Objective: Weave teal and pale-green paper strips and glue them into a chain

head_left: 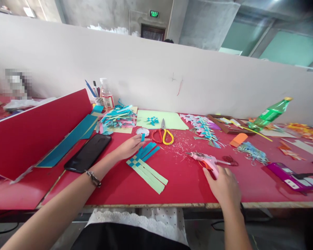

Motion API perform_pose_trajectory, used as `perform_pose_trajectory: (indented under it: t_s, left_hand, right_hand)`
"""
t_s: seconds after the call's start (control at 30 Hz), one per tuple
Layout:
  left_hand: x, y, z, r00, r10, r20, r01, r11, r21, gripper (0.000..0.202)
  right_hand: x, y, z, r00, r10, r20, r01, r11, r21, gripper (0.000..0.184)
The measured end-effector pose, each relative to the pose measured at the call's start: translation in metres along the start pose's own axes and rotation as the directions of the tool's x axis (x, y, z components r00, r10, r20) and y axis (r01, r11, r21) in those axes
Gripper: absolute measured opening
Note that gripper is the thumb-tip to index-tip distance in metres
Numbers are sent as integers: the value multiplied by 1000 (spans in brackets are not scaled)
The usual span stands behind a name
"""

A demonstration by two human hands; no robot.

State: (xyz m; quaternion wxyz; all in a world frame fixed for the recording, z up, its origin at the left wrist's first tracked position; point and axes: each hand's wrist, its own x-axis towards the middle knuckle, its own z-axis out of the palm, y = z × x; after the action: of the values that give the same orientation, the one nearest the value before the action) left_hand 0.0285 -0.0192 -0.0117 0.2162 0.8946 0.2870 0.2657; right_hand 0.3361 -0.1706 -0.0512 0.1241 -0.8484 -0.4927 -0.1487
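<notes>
My left hand [130, 147] is closed in a pinch on a short blue paper strip [143, 138], whose end sticks up past the fingers. Just below it lies a woven paper piece [135, 161], a blue and pale green check with loose strips fanning to the right. Around the handle of a pink hot glue gun [205, 160] my right hand [224, 184] is wrapped; the nozzle points left, towards the weave, with a gap between them. Scissors [162, 133] with red and yellow handles lie beyond the weave, beside a white round lid-like object [142, 132].
A black phone [87, 152] and an upright red board [41, 128] stand to the left. Cut strips [120, 116] are heaped at the back near a plastic bottle [106, 96]. Rightward are woven strings [202, 126], a leaning green bottle [272, 114] and a purple power strip [289, 177].
</notes>
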Motion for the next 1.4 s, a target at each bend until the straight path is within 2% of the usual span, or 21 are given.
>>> perform_pose_trajectory:
  t_s: [0.1,0.23,0.33,0.47,0.57,0.63,0.73,0.83,0.93,1.0,1.07,1.23,1.4]
  left_hand:
    - [-18,11,-12,998,-53,22,54,998,-23,39]
    - [-48,22,-23,984,-136,116,157,967,-200,40]
    - [-68,26,-26,971,-166,175,200,960,-198,35]
    - [-84,27,-22,976,-118,182,148,975,-163,29]
    - [-91,27,-18,975,-88,206,112,988,-107,27]
    - [-93,27,-17,973,-62,221,79,995,-68,27]
    - [-94,27,-15,967,-43,252,43,999,4,27]
    - [-95,26,-15,960,-17,280,-1,998,66,27]
    - [-96,25,-15,954,5,299,-38,994,105,29]
    - [-97,25,-14,954,6,300,-48,990,133,29]
    - [-98,24,-14,954,8,301,-58,986,157,29]
    - [-98,24,-13,952,23,304,-84,978,189,31]
    - [-97,26,-15,951,41,306,-107,973,203,33]
  right_hand:
    - [0,0,-1,1000,5,5,-5,1000,-7,43]
    - [1,2,0,1000,9,23,-8,1000,-10,43]
    - [3,4,0,998,30,51,-31,999,9,44]
    - [7,4,-5,991,69,112,-79,993,86,45]
    - [13,-4,-18,988,70,137,-94,979,181,48]
    - [18,-13,-28,993,9,115,-40,962,270,49]
    - [28,-35,-39,985,-152,79,109,911,397,49]
    - [37,-58,-40,928,-366,63,293,825,483,50]
    - [43,-79,-32,827,-560,41,459,717,524,49]
    - [44,-89,-25,761,-647,30,542,661,518,47]
    - [43,-97,-21,720,-694,18,598,634,490,46]
    - [39,-107,-16,656,-755,6,672,589,449,45]
    - [38,-110,-15,622,-783,22,694,564,448,45]
